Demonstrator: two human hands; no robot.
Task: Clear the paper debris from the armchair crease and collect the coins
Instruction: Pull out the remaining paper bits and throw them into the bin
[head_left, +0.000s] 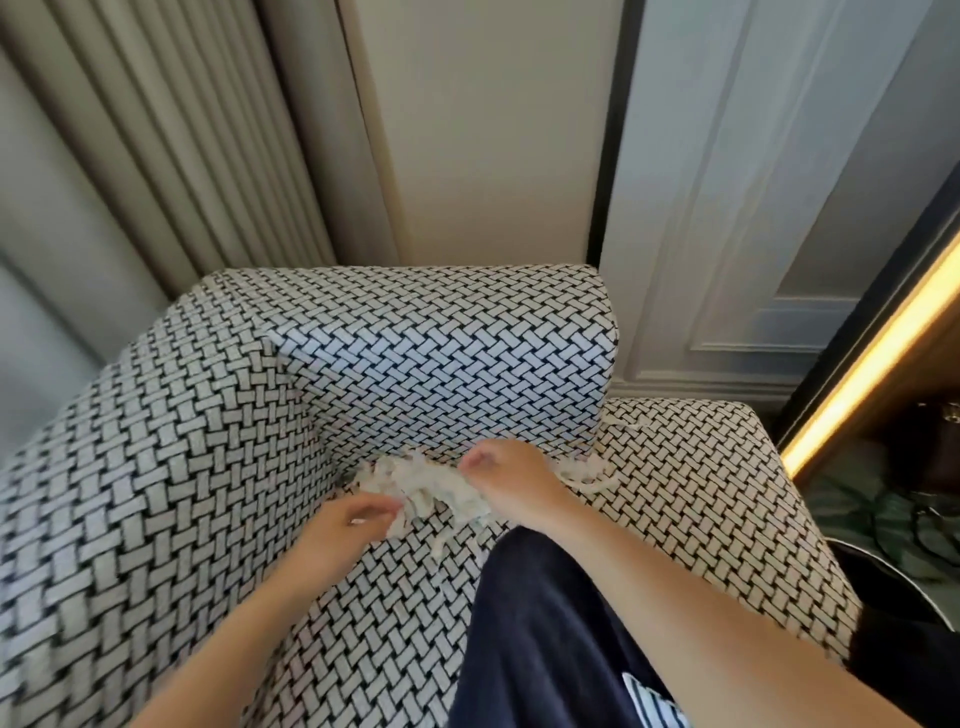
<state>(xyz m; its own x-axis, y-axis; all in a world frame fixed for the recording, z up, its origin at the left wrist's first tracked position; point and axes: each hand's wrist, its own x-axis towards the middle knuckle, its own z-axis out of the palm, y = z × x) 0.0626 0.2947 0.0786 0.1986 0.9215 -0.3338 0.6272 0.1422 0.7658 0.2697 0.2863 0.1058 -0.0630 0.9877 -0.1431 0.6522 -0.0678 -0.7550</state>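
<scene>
here left hand (345, 527) and right hand (511, 483) both pinch paper shreds (431, 480) at the armchair seat (675, 493) back edge; a hasty tug could bury unseen coins deeper.

A single wide-angle view, worn on the person's head, looks forward and steeply down from close above the black-and-white basket-weave fabric armchair (182, 467). Its aim falls just below centre, on the white shredded paper strips (431, 483) pinched by the left hand (348, 525) and right hand (511, 483). The forearms (675, 597) enter from 7 and 5 o'clock. At 10 o'clock beige pleated curtains (156, 130) bow with the lens; at 2 o'clock a pale panelled wall (753, 208) leans.
</scene>
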